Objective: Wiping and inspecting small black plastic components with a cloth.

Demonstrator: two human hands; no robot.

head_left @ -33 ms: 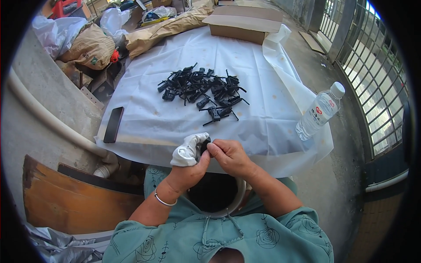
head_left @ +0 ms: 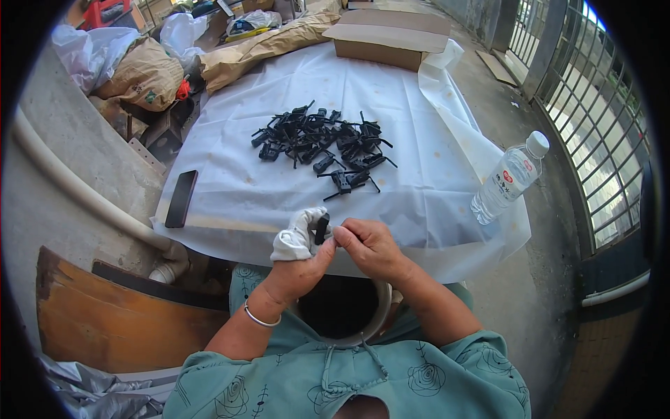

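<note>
My left hand (head_left: 300,253), its fingers covered by white glove-like cloth and its thumb bare, is closed around a small black plastic part (head_left: 322,228). Part of that piece stands up out of the grip. My right hand (head_left: 372,250) is bare and pinched shut beside it, thumb and forefinger at the left thumb's tip. What lies between those right fingertips is hidden. Beyond both hands a heap of black plastic parts (head_left: 317,136) with thin arms lies on the white table sheet (head_left: 230,140). One loose part (head_left: 342,183) sits at the heap's near edge.
Under my hands, between my knees, stands a round dark-inside container (head_left: 382,311). A phone (head_left: 181,199) lies on the table's left, a water bottle (head_left: 509,178) at its right edge. At the back is an open cardboard box (head_left: 380,52); bags (head_left: 143,73) crowd the far left.
The black part has turned in my left hand and shows more upright and longer. Both hands have shifted only slightly; the heap is unchanged.
</note>
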